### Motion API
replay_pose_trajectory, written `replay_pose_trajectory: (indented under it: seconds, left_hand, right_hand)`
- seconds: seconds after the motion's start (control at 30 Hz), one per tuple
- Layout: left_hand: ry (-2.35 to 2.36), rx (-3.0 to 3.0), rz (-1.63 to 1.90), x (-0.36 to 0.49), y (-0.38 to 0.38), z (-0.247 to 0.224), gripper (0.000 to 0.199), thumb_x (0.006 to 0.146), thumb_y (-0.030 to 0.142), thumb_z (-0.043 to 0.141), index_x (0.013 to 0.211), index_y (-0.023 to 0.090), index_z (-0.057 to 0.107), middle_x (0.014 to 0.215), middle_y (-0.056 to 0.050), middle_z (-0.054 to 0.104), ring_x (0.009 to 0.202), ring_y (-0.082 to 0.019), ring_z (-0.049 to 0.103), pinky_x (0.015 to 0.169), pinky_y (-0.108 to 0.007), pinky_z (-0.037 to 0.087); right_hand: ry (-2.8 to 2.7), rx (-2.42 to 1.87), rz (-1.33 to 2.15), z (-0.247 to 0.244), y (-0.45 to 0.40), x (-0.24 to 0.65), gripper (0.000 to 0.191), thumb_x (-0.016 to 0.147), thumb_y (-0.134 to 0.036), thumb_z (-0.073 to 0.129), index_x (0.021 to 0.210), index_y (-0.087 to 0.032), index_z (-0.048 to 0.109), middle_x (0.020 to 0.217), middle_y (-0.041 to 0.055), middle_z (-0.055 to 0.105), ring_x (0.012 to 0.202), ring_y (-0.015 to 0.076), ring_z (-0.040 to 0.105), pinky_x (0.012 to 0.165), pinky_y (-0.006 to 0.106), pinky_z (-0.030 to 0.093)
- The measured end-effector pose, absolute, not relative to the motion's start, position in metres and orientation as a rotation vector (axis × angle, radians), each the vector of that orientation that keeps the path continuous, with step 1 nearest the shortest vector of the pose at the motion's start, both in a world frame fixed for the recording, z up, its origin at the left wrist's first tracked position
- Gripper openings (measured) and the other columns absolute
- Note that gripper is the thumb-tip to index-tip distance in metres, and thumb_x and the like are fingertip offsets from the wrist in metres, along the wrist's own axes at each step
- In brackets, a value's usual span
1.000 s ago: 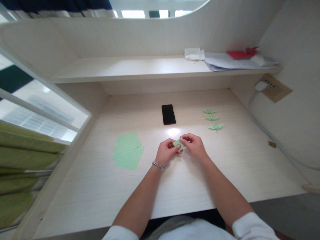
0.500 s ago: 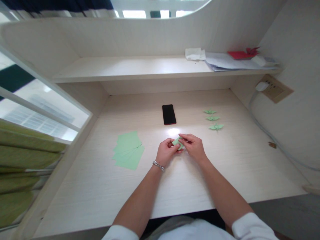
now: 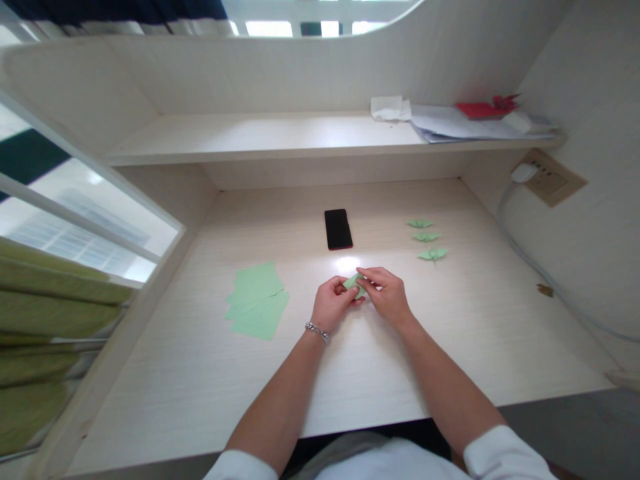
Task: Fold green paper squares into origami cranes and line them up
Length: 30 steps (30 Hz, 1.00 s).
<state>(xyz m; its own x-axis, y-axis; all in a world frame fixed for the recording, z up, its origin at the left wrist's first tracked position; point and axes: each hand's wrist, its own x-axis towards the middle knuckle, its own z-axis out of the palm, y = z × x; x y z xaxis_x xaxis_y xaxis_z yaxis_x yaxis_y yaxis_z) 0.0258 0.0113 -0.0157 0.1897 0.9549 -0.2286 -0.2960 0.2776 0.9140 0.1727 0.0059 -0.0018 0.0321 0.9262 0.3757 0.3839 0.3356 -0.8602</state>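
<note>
A small folded piece of green paper (image 3: 353,283) is pinched between both hands, just above the desk. My left hand (image 3: 334,303) grips its left side with thumb and fingers, a chain bracelet on the wrist. From the right, my right hand (image 3: 386,293) holds the paper's other edge between thumb and forefinger. Fingers cover part of the paper, so its full shape is hidden. To the left lies a fanned stack of green paper sheets (image 3: 257,301). Three folded green paper cranes (image 3: 425,237) stand in a column at the right.
A black phone (image 3: 339,229) lies on the desk (image 3: 200,387) beyond the hands. Papers (image 3: 445,125), a red sheet (image 3: 475,111) and a red folded paper figure (image 3: 505,102) rest on the shelf. A cable (image 3: 525,260) runs down from the wall socket (image 3: 553,179) at right.
Both hands stay in nearly the same place on the folded paper. Only a slight shift of the fingers and paper shows.
</note>
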Motion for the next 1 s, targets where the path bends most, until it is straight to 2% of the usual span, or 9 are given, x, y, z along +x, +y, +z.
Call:
replay_pose_trajectory:
  seconds: [0.33, 0.73, 1.0]
  left_hand:
    - [0.989, 0.848, 1.054, 0.026, 0.01, -0.0112, 0.033, 0.063, 0.03, 0.08, 0.083, 0.013, 0.06, 0.066, 0.001, 0.063, 0.063, -0.015, 0.066, 0.074, -0.038, 0.06]
    - [1.01, 0.907, 1.091, 0.0261, 0.0108, -0.0118, 0.04, 0.063, 0.033, 0.08, 0.092, 0.012, 0.061, 0.075, -0.003, 0.067, 0.068, -0.017, 0.067, 0.074, -0.039, 0.06]
    - [1.014, 0.908, 1.128, 0.0265, 0.0102, -0.0109, 0.047, 0.063, 0.033, 0.081, 0.1, 0.012, 0.061, 0.071, -0.002, 0.066, 0.067, -0.017, 0.067, 0.075, -0.041, 0.061]
  right_hand:
    - [-1.561, -1.268, 0.613, -0.0009, 0.0047, 0.1723, 0.026, 0.083, -0.024, 0.063, 0.108, -0.029, 0.071, 0.103, 0.0043, 0.068, 0.084, 0.0174, 0.065, 0.075, 0.031, 0.054]
    - [-1.456, -1.282, 0.69, 0.0043, 0.0058, 0.1723, 0.024, 0.08, -0.026, 0.065, 0.103, -0.021, 0.072, 0.097, 0.0066, 0.069, 0.075, 0.016, 0.065, 0.068, 0.029, 0.056]
    - [-1.457, -1.281, 0.637, 0.0025, 0.0033, 0.1685, 0.024, 0.081, -0.027, 0.065, 0.103, -0.025, 0.073, 0.097, 0.0055, 0.07, 0.078, 0.017, 0.065, 0.07, 0.03, 0.055]
